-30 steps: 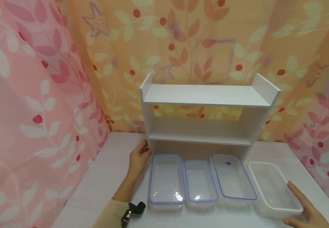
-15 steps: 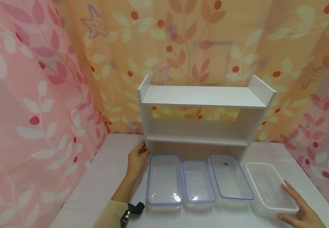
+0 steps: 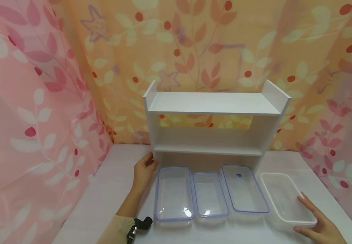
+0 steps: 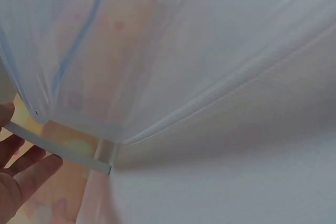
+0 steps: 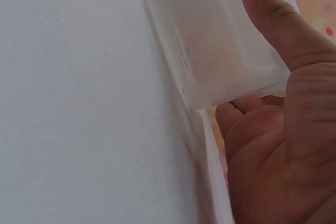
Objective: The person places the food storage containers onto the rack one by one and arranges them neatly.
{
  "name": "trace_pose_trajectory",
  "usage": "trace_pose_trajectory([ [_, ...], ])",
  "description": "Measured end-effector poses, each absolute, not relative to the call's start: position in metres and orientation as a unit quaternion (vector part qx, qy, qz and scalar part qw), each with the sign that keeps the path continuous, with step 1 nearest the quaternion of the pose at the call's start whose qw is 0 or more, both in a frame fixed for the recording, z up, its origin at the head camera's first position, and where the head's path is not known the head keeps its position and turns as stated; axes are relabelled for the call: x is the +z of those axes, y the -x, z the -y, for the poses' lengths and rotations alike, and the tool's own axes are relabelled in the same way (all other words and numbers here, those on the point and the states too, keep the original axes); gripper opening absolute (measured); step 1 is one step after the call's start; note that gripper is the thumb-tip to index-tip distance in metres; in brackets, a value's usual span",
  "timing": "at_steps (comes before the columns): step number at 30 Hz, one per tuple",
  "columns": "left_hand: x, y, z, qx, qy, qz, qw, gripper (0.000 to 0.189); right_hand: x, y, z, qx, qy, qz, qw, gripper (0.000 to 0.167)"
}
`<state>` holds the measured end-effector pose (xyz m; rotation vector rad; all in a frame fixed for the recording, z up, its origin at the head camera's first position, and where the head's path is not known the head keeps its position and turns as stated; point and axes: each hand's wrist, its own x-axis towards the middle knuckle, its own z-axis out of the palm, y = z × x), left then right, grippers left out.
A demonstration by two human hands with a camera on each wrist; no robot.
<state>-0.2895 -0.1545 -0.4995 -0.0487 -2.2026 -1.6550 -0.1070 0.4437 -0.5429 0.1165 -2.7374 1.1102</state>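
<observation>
A small white shelf unit (image 3: 214, 103) stands at the back of the table. My left hand (image 3: 143, 173) holds the front edge of its left side panel (image 4: 65, 153), thumb on one face and fingers on the other. At the right end of a row of plastic boxes lies a frosted white plastic food container (image 3: 281, 189). My right hand (image 3: 320, 219) grips its near right corner, thumb (image 5: 270, 11) on the near wall and fingers on the far side, partly hidden. The container rests close on the table.
Three clear lidded food containers with blue rims, the left (image 3: 174, 193), the middle (image 3: 210, 195) and the right (image 3: 244, 189), lie side by side before the shelf. A white cloth (image 3: 115, 176) covers the table. Patterned curtains (image 3: 127, 44) hang behind and beside it.
The head view has drifted, so the whole scene sits a little further left. My right hand has settled slightly closer around the frosted container's corner; my left hand stays at the shelf panel.
</observation>
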Motion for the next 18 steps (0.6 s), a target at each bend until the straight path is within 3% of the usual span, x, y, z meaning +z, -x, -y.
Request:
trace_pose_trajectory([
  [5,-0.499,0.288,0.154,-0.603,0.029,0.777,0.176,0.045,-0.542,0.104,-0.44,0.381,-0.017,0.919,0.102,0.099],
  [18,-0.499,0.294,0.145,-0.592,0.015,0.781,0.197,0.04,-0.522,0.099,-0.434,0.442,-0.027,0.883,0.155,0.094],
])
